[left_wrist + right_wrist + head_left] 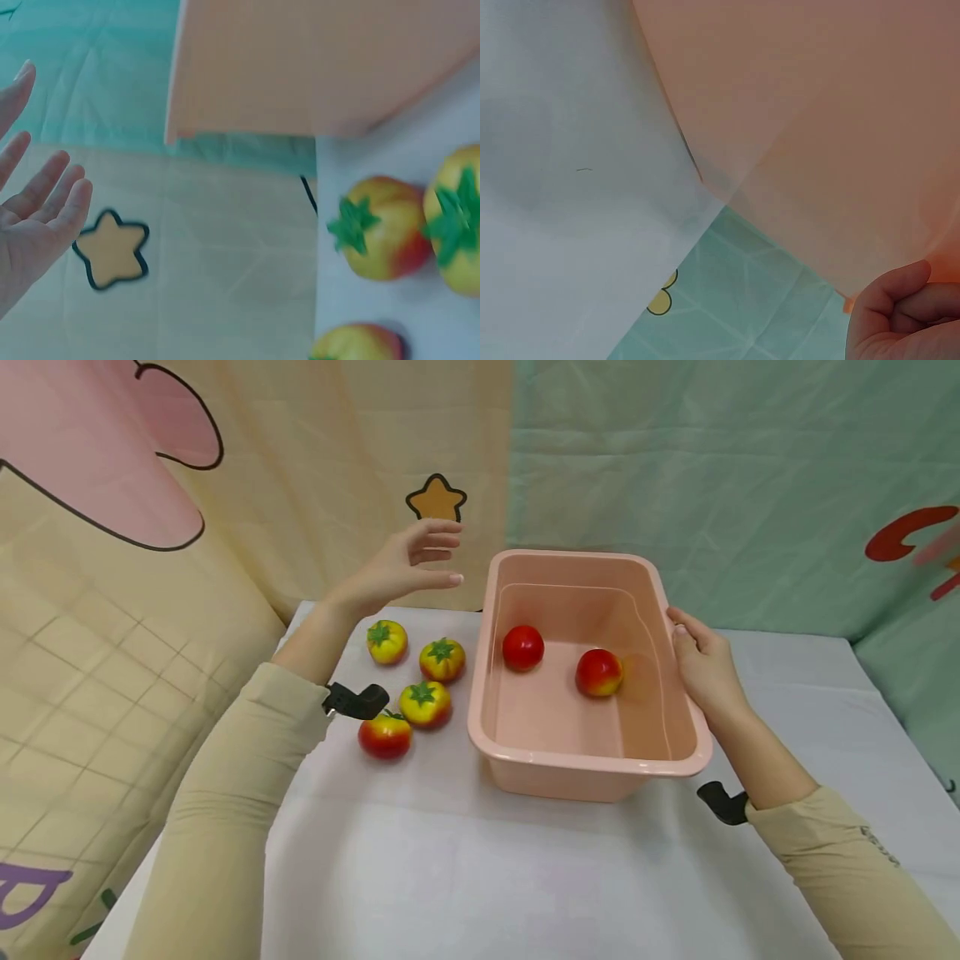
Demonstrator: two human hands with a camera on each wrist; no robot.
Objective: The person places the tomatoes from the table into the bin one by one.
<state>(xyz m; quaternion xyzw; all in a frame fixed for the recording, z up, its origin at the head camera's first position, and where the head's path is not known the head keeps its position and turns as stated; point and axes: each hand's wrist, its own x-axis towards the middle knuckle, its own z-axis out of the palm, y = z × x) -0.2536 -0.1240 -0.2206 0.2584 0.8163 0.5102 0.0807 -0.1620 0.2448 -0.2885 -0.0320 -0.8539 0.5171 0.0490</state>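
A pink plastic basin (555, 764) stands on the table with two red tomatoes inside, one tomato (522, 648) toward the left and one tomato (598, 672) nearer the middle. My right hand (705, 668) grips the basin's right rim; its curled fingers also show in the right wrist view. Raised in the air left of the basin, my left hand (423, 556) holds nothing, its fingers loosely bent and apart from the rim. Below it lie several yellow-red tomatoes with green tops, among them one tomato (387, 642) at the back and one tomato (385, 735) in front.
A white cloth covers the table (480, 877). Behind it hangs a printed curtain (675, 460), cream on the left and green on the right, with a star (437, 497) on the cream part. Black wrist cameras sit on both forearms.
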